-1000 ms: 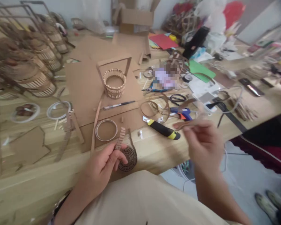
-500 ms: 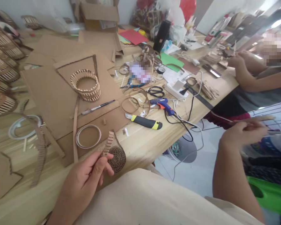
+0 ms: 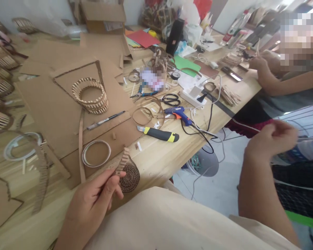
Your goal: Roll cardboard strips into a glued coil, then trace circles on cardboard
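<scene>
My left hand (image 3: 96, 199) pinches a ridged cardboard strip (image 3: 123, 160) between thumb and fingers at the table's front edge. Right beside the fingertips is a round coil of corrugated cardboard (image 3: 130, 177), partly covered by them; the strip seems to run into its outer turn. Out to the right, off the table, my right hand (image 3: 280, 140) is raised with its fingers curled together. What it holds, if anything, cannot be made out. Nearest the coil on the table are a roll of tape (image 3: 83, 158) and a black and yellow utility knife (image 3: 160, 134).
A blue glue gun (image 3: 178, 113), black scissors (image 3: 171, 99) and a white power strip (image 3: 193, 98) with cables lie beyond the knife. A small woven basket (image 3: 91, 100) stands on cardboard sheets (image 3: 39, 83). A co-worker's arms (image 3: 273, 76) are at the right. A bin (image 3: 207, 163) stands below.
My right hand has risen slightly and turned, its fingers more curled. The left hand keeps its pinch on the cardboard strip. The whole view has shifted a little.
</scene>
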`<state>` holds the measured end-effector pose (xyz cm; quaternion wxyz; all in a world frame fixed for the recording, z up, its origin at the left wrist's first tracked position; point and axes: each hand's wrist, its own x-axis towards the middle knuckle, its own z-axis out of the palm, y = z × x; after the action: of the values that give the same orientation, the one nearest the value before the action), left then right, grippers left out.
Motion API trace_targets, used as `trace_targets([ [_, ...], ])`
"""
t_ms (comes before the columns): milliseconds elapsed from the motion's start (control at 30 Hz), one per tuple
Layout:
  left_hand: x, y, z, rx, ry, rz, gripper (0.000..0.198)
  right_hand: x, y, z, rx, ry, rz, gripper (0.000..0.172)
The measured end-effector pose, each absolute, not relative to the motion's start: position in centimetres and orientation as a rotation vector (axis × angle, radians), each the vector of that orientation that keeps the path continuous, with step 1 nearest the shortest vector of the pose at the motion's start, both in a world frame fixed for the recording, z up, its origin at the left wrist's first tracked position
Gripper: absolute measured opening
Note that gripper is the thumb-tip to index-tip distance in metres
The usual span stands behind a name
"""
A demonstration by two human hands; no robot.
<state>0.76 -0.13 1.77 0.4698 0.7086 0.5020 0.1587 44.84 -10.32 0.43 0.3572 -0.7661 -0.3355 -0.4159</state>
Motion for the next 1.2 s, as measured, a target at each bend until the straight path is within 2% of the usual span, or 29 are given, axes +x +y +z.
trace_targets([
  [33, 0.7, 0.0, 1.8, 1.781, 1.219, 0.385, 0.046, 43.4, -9.6, 1.3, -1.899, -0.851, -1.132, 0.029],
  [100, 0.8, 0.1, 1.7, 1.884, 1.190, 0.368, 0.048, 38.8, -7.7, 2.9, -1.588, -1.123, -1.086, 0.019],
  [167, 0.9, 0.2, 1.6, 1.973, 1.133, 0.325, 0.047, 32.8, -5.7, 3.7, -1.371, -1.776, -0.620, 0.029],
  [200, 1.0, 0.1, 1.5, 2.003, 1.100, 0.311, 0.045, 29.7, -4.7, 3.8, -1.263, -2.002, -0.467, 0.025],
  [233, 1.0, 0.1, 1.4, 2.025, 1.072, 0.311, 0.041, 27.0, -3.9, 3.5, -1.133, -2.161, -0.363, 0.021],
  [300, 1.0, -0.1, 1.1, 2.052, 1.042, 0.337, 0.034, 22.8, -2.4, 2.5, -0.931, -2.455, -0.134, 0.025],
  [400, 0.4, -0.2, 0.7, 2.075, 1.044, 0.368, 0.028, 21.2, -1.1, 0.8, -0.826, -2.651, -0.010, 0.026],
  [500, -0.7, -0.2, 0.1, 2.162, 1.212, 0.547, 0.022, 23.7, -0.5, -0.2, -1.034, -2.659, 0.122, 0.023],
  [600, -1.1, -0.2, -0.6, 2.257, 1.486, 0.816, 0.019, 26.6, -0.7, -0.9, -1.520, -2.354, 0.258, 0.017],
  [667, -0.7, -0.3, -1.0, 2.332, 1.501, 0.835, 0.024, 27.4, -1.0, -1.6, -1.699, -2.132, 0.345, 0.012],
  [733, 0.3, -0.4, -1.1, 2.410, 1.398, 0.640, 0.037, 27.2, -1.2, -2.3, -1.753, -2.017, 0.435, 0.010],
  [833, 2.1, -0.6, -0.9, 2.420, 1.312, 0.158, 0.057, 26.3, -1.4, -3.5, -1.796, -1.984, 0.474, 0.008],
  [900, 3.0, -0.6, -0.9, 2.420, 1.310, -0.029, 0.058, 25.7, -1.3, -4.3, -1.833, -1.995, 0.435, 0.008],
  [1000, 3.3, -0.5, -1.4, 2.432, 1.266, -0.133, 0.048, 25.2, -1.3, -5.0, -1.816, -2.040, 0.326, 0.014],
  [1067, 3.0, -0.6, -1.9, 2.446, 1.239, -0.083, 0.042, 24.9, -1.5, -4.8, -1.762, -2.028, 0.195, 0.022],
  [1133, 2.5, -0.7, -2.5, 2.505, 1.249, 0.113, 0.046, 24.5, -1.8, -4.1, -1.705, -1.963, 0.122, 0.028],
  [1200, 1.9, -0.8, -2.8, 2.588, 1.283, 0.376, 0.057, 23.9, -2.2, -3.1, -1.647, -1.916, 0.303, 0.027],
])
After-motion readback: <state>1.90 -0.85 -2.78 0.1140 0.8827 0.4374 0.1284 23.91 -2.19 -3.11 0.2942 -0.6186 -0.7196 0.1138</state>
